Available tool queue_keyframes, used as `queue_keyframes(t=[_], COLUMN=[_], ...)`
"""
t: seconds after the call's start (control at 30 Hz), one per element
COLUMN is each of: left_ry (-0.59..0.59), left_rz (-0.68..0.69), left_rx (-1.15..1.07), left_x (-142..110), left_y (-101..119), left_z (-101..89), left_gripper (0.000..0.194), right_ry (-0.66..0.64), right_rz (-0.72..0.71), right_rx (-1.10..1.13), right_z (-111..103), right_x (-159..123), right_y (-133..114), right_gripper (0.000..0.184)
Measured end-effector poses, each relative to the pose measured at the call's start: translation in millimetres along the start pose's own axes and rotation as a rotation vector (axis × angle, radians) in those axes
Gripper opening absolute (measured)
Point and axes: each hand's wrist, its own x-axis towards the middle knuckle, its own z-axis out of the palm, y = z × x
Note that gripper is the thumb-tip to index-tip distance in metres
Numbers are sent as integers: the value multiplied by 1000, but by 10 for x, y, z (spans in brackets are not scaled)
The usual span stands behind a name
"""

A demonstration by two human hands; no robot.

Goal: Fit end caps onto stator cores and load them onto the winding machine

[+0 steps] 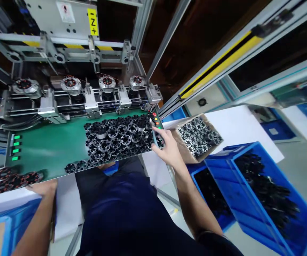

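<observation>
My right hand (167,146) is closed around small nippers (155,138) with pale blue handles, at the right end of the green work surface (62,142). Their metal tip points toward the machine, close to the coloured buttons (155,120). Beside it lies a wide pile of black and silver ring-shaped stator cores (116,137), some stacked. At the front left edge is my left hand (45,187), its fingers mostly hidden. Just above it sits a cluster of stators wound with copper wire (17,181); whether the hand touches them is unclear.
Behind the surface stands a winding machine, with several stators in round holders (107,81). An open carton of stator cores (196,137) is at the right. Blue bins (222,174) with black parts stand lower right. A slanted frame post (217,71) rises on the right.
</observation>
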Motion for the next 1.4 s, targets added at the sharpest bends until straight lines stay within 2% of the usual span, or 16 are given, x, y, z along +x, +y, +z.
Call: queue_keyframes(t=[0.1, 0.17, 0.27, 0.33, 0.43, 0.5, 0.57, 0.63, 0.7, 0.73, 0.83, 0.97, 1.03, 1.13, 1.27, 1.4], left_ry=[25, -11, -180, -368, -623, -620, -433, -196, 32, 61, 75, 58, 108, 146, 124, 125], left_rz=[-135, -90, 14, 47, 58, 84, 152, 219, 337, 454, 788, 956, 957, 942, 923, 893], left_rx=[-22, -74, -193, -284, -403, -454, -471, -470, -472, -446, -416, -470, -500, -525, -551, -573], left_x=[-255, -448, -762, -966, -1167, -1173, -1072, -907, -743, -678, -586, -661, -723, -784, -811, -829], left_y=[-27, -42, -97, -192, -411, -515, -483, -257, 145, 387, 1092, 1615, 1691, 1705, 1695, 1706], left_z=[174, 265, 279, 161, -293, -786, -1343, -1816, -2062, -2077, -1742, -978, -700, -480, -394, -356], left_gripper=[104, 118, 117, 107, 87, 74, 68, 67, 59, 54, 37, 37, 34, 19, 17, 18], right_ry=[12, 3, -65, -124, -180, -193, -213, -287, -407, -478, -650, -769, -801, -813, -838, -879], right_rz=[-71, -119, -169, -196, -282, -376, -478, -586, -667, -683, -643, -624, -634, -641, -700, -681], right_rx=[-67, -155, -254, -298, -359, -354, -310, -237, -186, -189, -270, -276, -254, -241, -311, -376], right_z=[77, 174, 330, 355, 186, -4, -132, -95, 138, 308, 859, 1259, 1275, 1184, 1093, 1165], right_x=[134, 236, 303, 301, 355, 497, 722, 979, 1209, 1302, 1485, 1555, 1545, 1509, 1473, 1495], right_y=[-80, -107, -87, -50, -61, -179, -406, -701, -986, -1099, -1268, -1205, -1159, -1150, -1208, -1254], right_gripper=[71, 71, 69, 71, 76, 75, 67, 47, 32, 28, 24, 19, 17, 18, 20, 21])
